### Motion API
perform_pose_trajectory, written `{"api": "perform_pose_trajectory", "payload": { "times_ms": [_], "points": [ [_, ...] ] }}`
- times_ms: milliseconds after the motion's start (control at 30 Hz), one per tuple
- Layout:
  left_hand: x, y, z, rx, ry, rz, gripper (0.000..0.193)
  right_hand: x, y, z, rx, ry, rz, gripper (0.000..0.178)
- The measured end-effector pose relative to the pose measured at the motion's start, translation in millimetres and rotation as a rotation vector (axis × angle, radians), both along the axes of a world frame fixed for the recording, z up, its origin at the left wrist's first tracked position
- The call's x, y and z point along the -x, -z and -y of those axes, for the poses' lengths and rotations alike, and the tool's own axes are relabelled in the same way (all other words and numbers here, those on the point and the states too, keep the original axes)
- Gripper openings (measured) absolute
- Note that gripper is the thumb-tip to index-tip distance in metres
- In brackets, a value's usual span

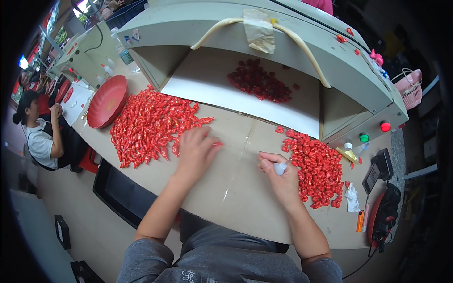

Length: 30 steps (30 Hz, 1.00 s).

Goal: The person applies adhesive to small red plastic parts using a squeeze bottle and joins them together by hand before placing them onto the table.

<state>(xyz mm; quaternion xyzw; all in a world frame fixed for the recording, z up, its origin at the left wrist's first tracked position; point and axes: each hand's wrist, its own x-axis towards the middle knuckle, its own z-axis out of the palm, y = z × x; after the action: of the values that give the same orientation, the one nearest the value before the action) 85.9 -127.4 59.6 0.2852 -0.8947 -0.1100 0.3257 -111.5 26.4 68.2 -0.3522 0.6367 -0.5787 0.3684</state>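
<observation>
My left hand (196, 150) is over the table at the right edge of a large heap of small shiny red pieces (146, 125). A single small red piece (218, 144) shows at its fingertips, held between thumb and fingers. My right hand (282, 181) is closed around a small whitish squeeze bottle (280, 168), most of it hidden in the palm. Just right of that hand spreads a second heap of rounder red pieces (317, 172). The exact kind of the red pieces is too small to make out.
A pale box-shaped machine (349, 89) stands behind the table, with more red pieces (259, 82) inside on a white sheet. A red bowl (107, 101) sits far left. An orange lighter (360, 221) and crumpled tissue (352, 198) lie at right. Another person (40, 132) sits left.
</observation>
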Motion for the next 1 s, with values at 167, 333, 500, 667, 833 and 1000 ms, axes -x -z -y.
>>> {"api": "perform_pose_trajectory", "payload": {
  "times_ms": [167, 333, 500, 667, 833, 1000],
  "points": [
    [7, -8, 10, 0.059, -0.165, 0.005, 0.026, 0, 1, -1, 0.089, -0.069, -0.205, 0.024],
    [88, 2, -1, -0.007, 0.222, -0.067, 0.021, 0, -5, -13, 0.130, -0.067, -0.291, 0.024],
    [150, -13, 30, -0.007, 0.157, -0.136, 0.021, 7, -12, -15, 0.224, 0.016, -0.332, 0.026],
    [166, 1, 84, -0.009, 0.013, -0.063, 0.022, 7, -18, -17, 0.311, -0.027, -0.494, 0.028],
    [166, 16, 103, -0.155, 0.067, -0.050, 0.024, 5, -24, -13, 0.266, -0.040, -0.444, 0.032],
    [135, 23, 94, -0.076, 0.115, -0.325, 0.016, -4, -7, 2, 0.261, 0.089, -0.368, 0.022]
  ]
}}
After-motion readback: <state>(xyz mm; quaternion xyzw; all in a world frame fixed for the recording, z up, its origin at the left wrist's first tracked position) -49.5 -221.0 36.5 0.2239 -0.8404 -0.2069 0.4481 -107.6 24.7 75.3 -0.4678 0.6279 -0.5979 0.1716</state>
